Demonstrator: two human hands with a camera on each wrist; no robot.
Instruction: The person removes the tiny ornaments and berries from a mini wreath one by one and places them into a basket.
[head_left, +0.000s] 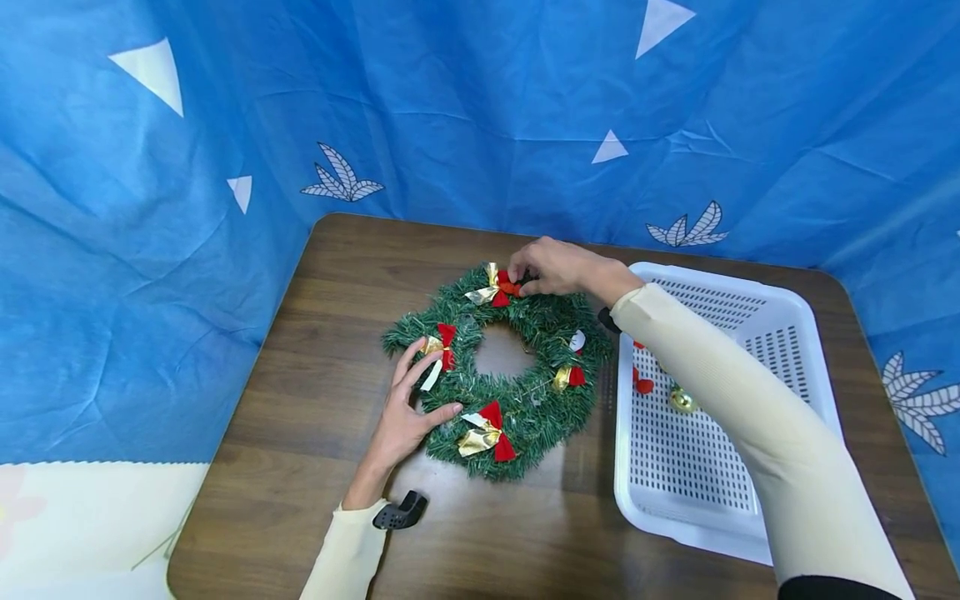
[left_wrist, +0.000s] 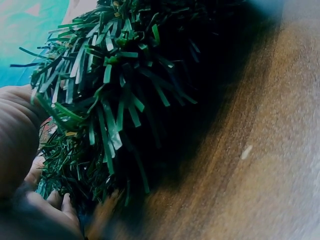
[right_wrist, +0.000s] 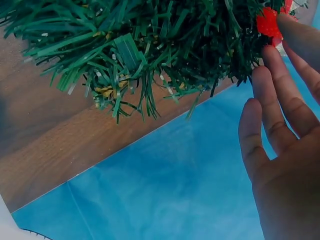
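Observation:
A green tinsel wreath (head_left: 551, 417) lies on the table, dressed with several red and gold bows, among them a lower bow (head_left: 487, 432). On its left side, my left hand (head_left: 405, 421) holds the wreath, thumb and fingers spread around the left bow (head_left: 445, 348). At the wreath's top, my right hand (head_left: 558, 267) pinches a small red ornament (right_wrist: 268, 25) beside the top bow (head_left: 491, 287). The ornament touches the greenery; its far side is hidden by the fingers. Wreath strands (left_wrist: 115, 100) fill much of the left wrist view.
Right of the wreath stands a white perforated basket (head_left: 686, 525), partly under the right forearm. Inside it are a gold ball (head_left: 682, 400) and small red pieces (head_left: 642, 385). A blue printed cloth (head_left: 480, 108) hangs behind the wooden table (head_left: 300, 467).

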